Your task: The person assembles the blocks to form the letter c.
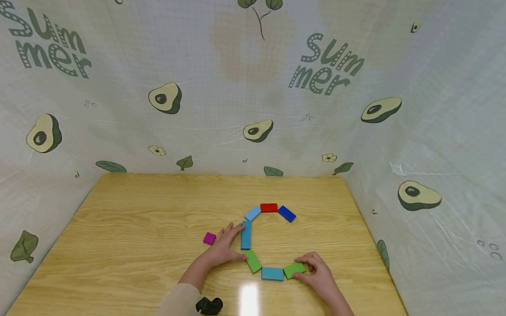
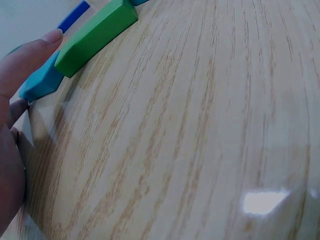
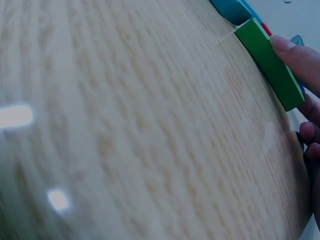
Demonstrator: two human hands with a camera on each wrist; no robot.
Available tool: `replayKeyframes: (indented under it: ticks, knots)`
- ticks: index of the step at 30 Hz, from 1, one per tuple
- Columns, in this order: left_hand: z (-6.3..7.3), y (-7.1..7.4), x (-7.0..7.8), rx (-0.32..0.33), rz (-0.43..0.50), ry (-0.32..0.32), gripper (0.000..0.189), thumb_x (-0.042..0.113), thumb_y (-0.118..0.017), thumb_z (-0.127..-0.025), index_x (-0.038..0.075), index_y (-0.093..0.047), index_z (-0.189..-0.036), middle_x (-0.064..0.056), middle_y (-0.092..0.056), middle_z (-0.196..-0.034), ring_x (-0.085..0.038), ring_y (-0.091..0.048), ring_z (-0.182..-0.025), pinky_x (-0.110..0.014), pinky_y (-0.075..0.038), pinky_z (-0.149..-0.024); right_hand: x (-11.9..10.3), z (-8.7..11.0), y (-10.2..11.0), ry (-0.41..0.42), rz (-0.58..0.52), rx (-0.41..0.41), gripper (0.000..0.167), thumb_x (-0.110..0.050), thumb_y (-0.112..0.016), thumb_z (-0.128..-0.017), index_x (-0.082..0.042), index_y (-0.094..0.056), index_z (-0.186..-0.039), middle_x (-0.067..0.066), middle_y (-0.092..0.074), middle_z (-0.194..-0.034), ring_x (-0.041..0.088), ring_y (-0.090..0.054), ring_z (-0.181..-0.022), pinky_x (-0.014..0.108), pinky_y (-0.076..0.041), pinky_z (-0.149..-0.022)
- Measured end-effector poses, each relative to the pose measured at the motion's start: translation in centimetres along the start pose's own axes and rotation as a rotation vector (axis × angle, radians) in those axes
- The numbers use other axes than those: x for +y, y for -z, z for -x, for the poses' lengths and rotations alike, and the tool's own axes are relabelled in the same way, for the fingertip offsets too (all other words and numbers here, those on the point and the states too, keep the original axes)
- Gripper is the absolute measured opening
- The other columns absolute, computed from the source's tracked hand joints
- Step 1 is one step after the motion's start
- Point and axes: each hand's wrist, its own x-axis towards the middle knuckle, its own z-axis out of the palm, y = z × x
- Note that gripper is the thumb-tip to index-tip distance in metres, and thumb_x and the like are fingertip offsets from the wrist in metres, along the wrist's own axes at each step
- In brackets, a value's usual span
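Several coloured blocks form a C-shaped curve on the table. My right hand (image 1: 317,274) pinches a green block (image 1: 294,270) at the lower right end, thumb on the near side and a finger at the far side. Left of it lies a light blue block (image 1: 272,274), then another green block (image 1: 253,261). My left hand (image 1: 223,250) is spread beside the curve, its thumb at that green block and its fingertips at a long blue block (image 1: 245,235). In the left wrist view the thumb (image 2: 35,54) lies close to the green block (image 2: 96,36).
A pale blue block (image 1: 253,213), a red block (image 1: 269,208) and a dark blue block (image 1: 287,214) continue the curve at the far side. One magenta block (image 1: 209,239) lies left of the left hand. A printed cloth (image 1: 220,143) hangs around the wooden table (image 1: 142,219).
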Motion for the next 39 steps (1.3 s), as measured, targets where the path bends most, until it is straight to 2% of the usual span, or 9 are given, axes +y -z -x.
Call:
replayKeyframes:
  ticks: [28, 39]
  knots:
    - [0.05, 0.14, 0.12, -0.006, 0.026, -0.006, 0.093, 0.037, -0.083, -0.077, 0.012, -0.033, -0.152, -0.012, -0.024, -0.158, -0.037, -0.003, -0.147, -0.056, 0.001, -0.115, -0.16, 0.04, -0.02, -0.015, -0.006, -0.001, 0.037, -0.014, -0.089, -0.069, -0.015, -0.074, -0.103, -0.002, -0.057, -0.097, 0.015, -0.044, -0.082, 0.024, -0.038, -0.069]
    - [0.18, 0.14, 0.12, -0.010, 0.037, -0.004, 0.092, 0.036, -0.083, -0.078, 0.012, -0.033, -0.152, -0.011, -0.024, -0.159, -0.036, -0.002, -0.147, -0.056, 0.002, -0.115, -0.13, 0.07, 0.05, -0.010, -0.037, -0.024, 0.040, -0.014, -0.087, -0.071, -0.012, -0.073, -0.108, 0.001, -0.057, -0.100, 0.017, -0.044, -0.083, 0.024, -0.038, -0.069]
